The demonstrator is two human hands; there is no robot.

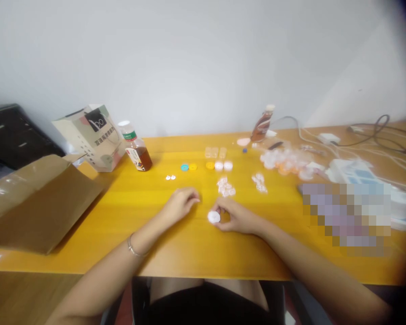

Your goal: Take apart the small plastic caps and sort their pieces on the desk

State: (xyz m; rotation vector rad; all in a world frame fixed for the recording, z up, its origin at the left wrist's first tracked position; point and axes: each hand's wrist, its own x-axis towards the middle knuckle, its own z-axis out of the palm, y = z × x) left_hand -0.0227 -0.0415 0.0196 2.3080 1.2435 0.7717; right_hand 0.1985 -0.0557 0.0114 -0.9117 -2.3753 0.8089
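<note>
My right hand [236, 216] pinches a small white round disc [214, 217] between thumb and fingertips, just above the table. To its left, my left hand [182, 202] is closed with curled fingers; anything inside them is hidden. Beyond the hands lie a blue disc [184, 167] and a yellow disc [192, 167] side by side. Another yellow disc [210, 166] sits in a row with two whitish round pieces [223, 165]. Two tiny white pieces [170, 177] rest at the left. Small clear-and-white pieces form one pile [226, 187] and another pile [259, 183].
An open cardboard box [37, 203], a paper bag [99, 135] and a bottle of brown liquid [135, 146] stand left. Clear square pieces [215, 152] lie behind the discs. Right are another bottle [262, 124], a plastic heap [289, 160], cables [375, 131] and a blurred-out patch [348, 216].
</note>
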